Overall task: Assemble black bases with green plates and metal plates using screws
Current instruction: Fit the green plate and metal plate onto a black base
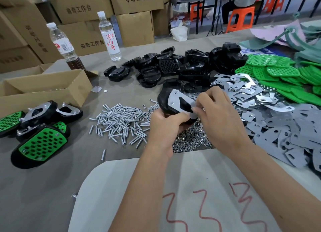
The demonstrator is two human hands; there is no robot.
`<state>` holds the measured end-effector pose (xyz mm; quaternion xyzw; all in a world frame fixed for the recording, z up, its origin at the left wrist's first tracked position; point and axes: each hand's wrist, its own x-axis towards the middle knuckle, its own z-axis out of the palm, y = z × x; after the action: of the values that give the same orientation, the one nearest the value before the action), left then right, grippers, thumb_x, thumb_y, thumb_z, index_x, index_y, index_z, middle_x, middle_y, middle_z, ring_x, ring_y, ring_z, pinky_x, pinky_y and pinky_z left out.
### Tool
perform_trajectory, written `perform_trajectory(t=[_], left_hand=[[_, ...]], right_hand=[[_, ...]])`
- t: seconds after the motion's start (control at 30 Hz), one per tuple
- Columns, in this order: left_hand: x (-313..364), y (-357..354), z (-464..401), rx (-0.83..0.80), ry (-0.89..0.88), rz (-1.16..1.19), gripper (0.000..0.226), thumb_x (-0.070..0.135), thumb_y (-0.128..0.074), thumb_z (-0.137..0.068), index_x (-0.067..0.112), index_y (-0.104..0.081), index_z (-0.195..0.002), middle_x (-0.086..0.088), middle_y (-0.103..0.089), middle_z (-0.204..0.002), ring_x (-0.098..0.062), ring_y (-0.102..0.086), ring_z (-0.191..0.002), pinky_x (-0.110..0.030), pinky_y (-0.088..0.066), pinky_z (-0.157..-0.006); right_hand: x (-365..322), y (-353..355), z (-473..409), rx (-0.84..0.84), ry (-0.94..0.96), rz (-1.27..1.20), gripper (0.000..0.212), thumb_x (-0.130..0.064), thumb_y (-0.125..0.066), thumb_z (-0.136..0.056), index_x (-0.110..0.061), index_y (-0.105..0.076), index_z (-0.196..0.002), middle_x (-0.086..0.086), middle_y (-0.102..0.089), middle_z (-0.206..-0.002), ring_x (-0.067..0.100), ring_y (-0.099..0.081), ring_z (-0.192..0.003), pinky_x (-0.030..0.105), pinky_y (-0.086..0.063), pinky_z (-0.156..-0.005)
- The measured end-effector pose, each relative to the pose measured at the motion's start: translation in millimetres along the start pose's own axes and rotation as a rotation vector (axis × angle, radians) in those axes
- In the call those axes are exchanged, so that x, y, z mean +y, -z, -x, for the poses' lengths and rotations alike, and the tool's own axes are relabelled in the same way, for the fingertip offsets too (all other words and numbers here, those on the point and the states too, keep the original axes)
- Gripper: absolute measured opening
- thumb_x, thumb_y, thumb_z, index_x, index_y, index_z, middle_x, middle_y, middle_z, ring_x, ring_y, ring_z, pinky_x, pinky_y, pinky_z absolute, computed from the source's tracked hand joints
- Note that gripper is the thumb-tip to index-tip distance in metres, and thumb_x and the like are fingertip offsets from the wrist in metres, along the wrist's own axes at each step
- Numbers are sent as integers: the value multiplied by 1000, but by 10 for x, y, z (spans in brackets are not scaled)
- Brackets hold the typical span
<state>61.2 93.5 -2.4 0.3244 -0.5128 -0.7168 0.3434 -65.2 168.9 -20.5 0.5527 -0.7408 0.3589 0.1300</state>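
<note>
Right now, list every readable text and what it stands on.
"曲奇工作台": printed on the cardboard boxes.
"凉白开": red characters on the water bottle label.
Second bottle label: too blurred to read.
Red scrawl on the white sheet: not legible.

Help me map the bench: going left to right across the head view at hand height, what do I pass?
Finished assemblies → screw pile → left hand → right hand → metal plates.

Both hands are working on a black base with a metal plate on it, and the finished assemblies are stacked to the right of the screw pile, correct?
Not quite. In the head view the finished assemblies lie left of the screw pile, not right. The rest holds: left hand and right hand hold a black base bearing a metal plate.
</note>
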Motion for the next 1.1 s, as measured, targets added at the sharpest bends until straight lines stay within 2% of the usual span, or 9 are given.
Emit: perform_trajectory(t=[0.13,0.3,0.37,0.47,0.57,0.67,0.9,1.0,1.1], left_hand=[[-8,22,-4,-22,18,-28,36,10,-76,-61,10,-76,-97,-19,-77,-103,-26,-75,-94,-43,-64,-86],[-21,5,-27,83,71,25,14,8,-64,-95,4,-70,-106,-28,-74,-104,-41,-73,-102,-46,-65,-75],[-50,-16,-32,94,20,-19,14,3,-61,-94,9,-74,-96,-19,-77,-93,-33,-76,-92,-45,-66,-73],[-78,-72,-22,101,-52,-73,16,1,-64,-91,12,-75,-91,-16,-78,-96,-34,-76,-91,-42,-65,-73],[-100,-107,-21,114,-70,-73,14,2,-66,-92,12,-75,-96,-11,-79,-94,-32,-76,-93,-41,-65,-73],[-99,-85,-32,132,-66,-55,13,2,-66,-92,7,-74,-101,-10,-80,-94,-28,-77,-92,-38,-65,-72],[-133,-64,-47,127,-104,-87,10,7,-69,-89,11,-76,-96,-11,-79,-95,-32,-76,-94,-49,-65,-79],[-136,-101,-42,131,-140,-127,15,21,-71,-77,13,-76,-89,-14,-79,-96,-41,-73,-100,-58,-60,-88],[-136,-114,-31,137,-155,-140,19,24,-70,-73,11,-74,-86,-19,-77,-97,-46,-69,-101,-60,-60,-87]], right_hand=[[-9,10,-4,-58,-7,52,22,-27,-44,-105,-9,-51,-93,6,-44,-105,26,-43,-95,50,-50,-62],[2,-3,4,-88,33,50,28,-27,-42,-106,-9,-45,-85,5,-40,-98,24,-39,-85,46,-46,-59],[4,-37,13,-81,18,46,32,-27,-42,-107,-8,-47,-83,4,-41,-95,22,-39,-81,41,-40,-59],[0,-70,13,-42,-55,96,36,-26,-42,-108,-10,-52,-77,3,-42,-89,21,-39,-75,37,-33,-60],[0,-54,8,-29,-108,113,37,-32,-39,-108,-16,-47,-75,2,-44,-84,23,-42,-74,38,-36,-59],[-1,-33,8,-93,-114,85,38,-42,-30,-107,-15,-50,-88,1,-46,-90,24,-45,-80,41,-42,-63],[-67,-12,4,-142,-69,100,28,-28,-29,-107,-15,-38,-84,-3,-37,-83,23,-35,-71,41,-34,-58],[-66,-26,16,-131,-130,68,27,-23,-33,-106,-15,-39,-81,-1,-41,-79,28,-41,-71,45,-37,-61],[-45,-28,26,-131,-159,60,31,-28,-32,-107,-16,-39,-79,-6,-38,-72,28,-43,-70,44,-34,-63]])
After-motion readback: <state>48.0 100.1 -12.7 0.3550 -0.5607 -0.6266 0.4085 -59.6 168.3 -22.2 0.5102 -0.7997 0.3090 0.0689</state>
